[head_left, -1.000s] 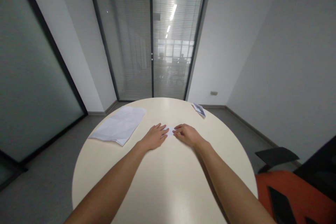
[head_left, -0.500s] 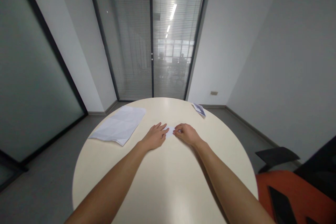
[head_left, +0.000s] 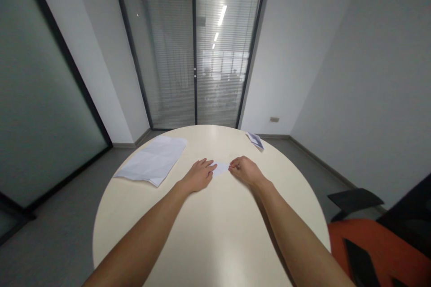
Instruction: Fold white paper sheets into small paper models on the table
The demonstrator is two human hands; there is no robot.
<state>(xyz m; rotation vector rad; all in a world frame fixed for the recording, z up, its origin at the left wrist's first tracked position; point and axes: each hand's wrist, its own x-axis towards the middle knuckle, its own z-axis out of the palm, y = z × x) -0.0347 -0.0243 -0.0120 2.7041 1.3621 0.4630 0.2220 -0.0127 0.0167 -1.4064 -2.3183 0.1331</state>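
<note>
A small white piece of paper (head_left: 221, 168) lies flat near the middle of the round table (head_left: 215, 224). My left hand (head_left: 198, 175) rests on its left side, fingers spread and fingertips touching the paper. At the opposite edge is my right hand (head_left: 245, 170), with thumb and fingers pinched together on the paper's right edge. Part of the paper is hidden beneath the left fingers.
Larger creased white sheets (head_left: 153, 159) lie at the table's left edge. A folded paper (head_left: 256, 140) sits near the far right rim. An orange-seated chair (head_left: 380, 251) with a black armrest (head_left: 356, 199) stands at the right. Behind the table are glass doors (head_left: 195, 45) with blinds.
My right hand has shifted a little to the right, so more of the small paper shows between my hands. My left hand has stayed almost in place.
</note>
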